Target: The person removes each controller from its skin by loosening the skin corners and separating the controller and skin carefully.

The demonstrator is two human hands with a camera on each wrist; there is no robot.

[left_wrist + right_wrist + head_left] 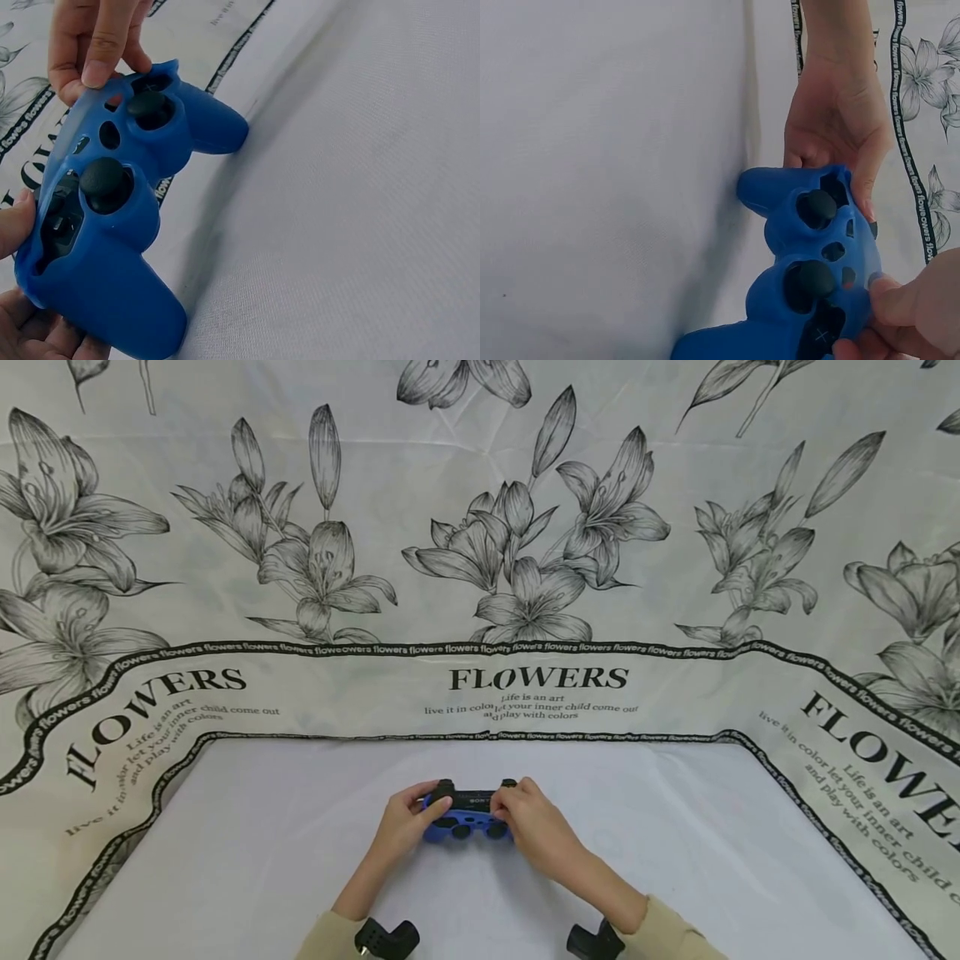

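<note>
A black game controller (472,797) sits partly inside a blue rubbery cover (127,289), held just above the white table. My left hand (403,817) grips the controller's left end, thumb on the near side and fingers beneath. At the cover's top edge, right of the middle, the thumb and fingers of my right hand (534,827) pinch the cover. Both thumbsticks poke through its holes, one of them the left thumbstick (105,184). In the head view the controller's top edge shows black, with white lettering. The underside is hidden.
A white cloth covers the table (300,860). Behind and at the sides hangs a pale curtain (360,693) printed with lilies and the word FLOWERS. Black wrist cameras sit by both sleeves, one being the left wrist camera (386,938).
</note>
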